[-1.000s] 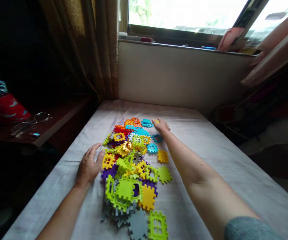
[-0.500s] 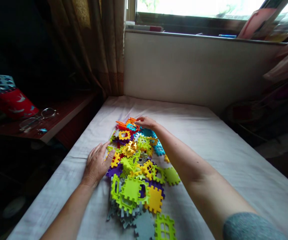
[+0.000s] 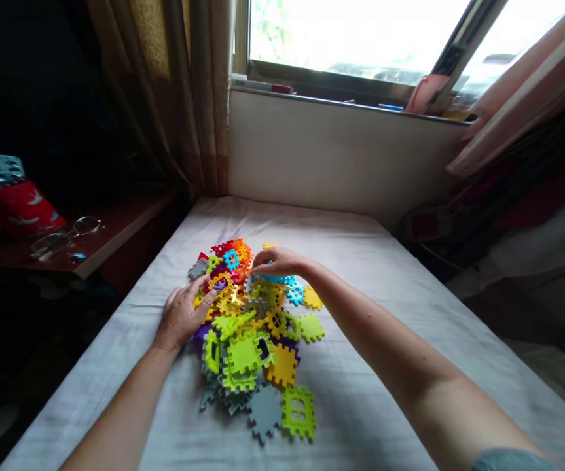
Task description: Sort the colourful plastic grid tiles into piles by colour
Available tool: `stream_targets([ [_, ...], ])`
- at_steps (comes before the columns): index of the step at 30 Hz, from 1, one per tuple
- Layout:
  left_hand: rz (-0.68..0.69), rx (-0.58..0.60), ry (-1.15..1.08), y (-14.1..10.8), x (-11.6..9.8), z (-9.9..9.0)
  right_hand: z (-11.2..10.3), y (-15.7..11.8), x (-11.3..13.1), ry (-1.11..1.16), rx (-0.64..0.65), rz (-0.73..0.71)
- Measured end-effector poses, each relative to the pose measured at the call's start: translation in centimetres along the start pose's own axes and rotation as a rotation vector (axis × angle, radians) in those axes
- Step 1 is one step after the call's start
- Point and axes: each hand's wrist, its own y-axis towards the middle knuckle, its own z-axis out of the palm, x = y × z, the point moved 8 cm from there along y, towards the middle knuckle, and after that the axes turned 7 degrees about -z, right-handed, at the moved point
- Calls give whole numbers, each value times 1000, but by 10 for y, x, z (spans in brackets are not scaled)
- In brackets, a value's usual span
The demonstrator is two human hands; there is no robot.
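Observation:
A heap of interlocking plastic building tiles in green, yellow, grey, purple, red, orange and blue lies on the bed sheet. Several tiles have window-like cutouts, such as a green window tile at the near end. My left hand rests against the heap's left side, thumb and fingers apart, touching the tiles there. Across the far right part of the heap reaches my right hand, its fingers bent loosely downward beside orange and blue tiles. Its fingertips are partly hidden, and no held tile shows.
The pale sheet extends around the heap. A dark red table on the left carries glasses and a red pouch. Behind the bed are a wall, a windowsill and a brown curtain.
My right hand has drawn back toward me, and far-end tiles have shifted, with more red and orange ones showing. My left hand stays at the heap's left side. The camera view has tilted up.

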Motion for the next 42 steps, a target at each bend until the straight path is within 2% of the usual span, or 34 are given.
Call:
stream_targets([
  [2,25,17,-45,0,-3,-1,-8,-4,0,1,-28,62],
  [4,46,29,-90,0,-6,-2,-17,1,-2,-27,-113,130],
  [6,44,35,-133,0,-7,-4,-23,15,0,-85,-200,149],
  [9,15,3,-182,0,-4,-7,-16,48,7,-172,-245,140],
  [14,29,-130,-179,-1,3,-13,17,94,3,-224,-144,286],
  [18,46,-89,-85,-3,3,-5,36,105,2,-204,13,319],
  [21,50,-40,-21,-4,-1,-1,31,98,11,-205,59,229],
  [26,31,39,-32,-3,-6,-1,10,55,42,-189,36,23],
  [32,39,142,-173,-4,-13,-1,24,-25,63,-289,69,-76],
  [34,53,194,-256,-8,-20,-2,26,-54,61,-291,8,-76],
  [37,69,282,-332,-20,-31,-6,21,-103,53,-237,-166,-48],
  [40,123,327,-243,-41,-35,-16,26,-159,44,-187,-337,-3],
  [42,191,346,-147,-61,-35,-24,43,-194,37,-214,-375,69],
])
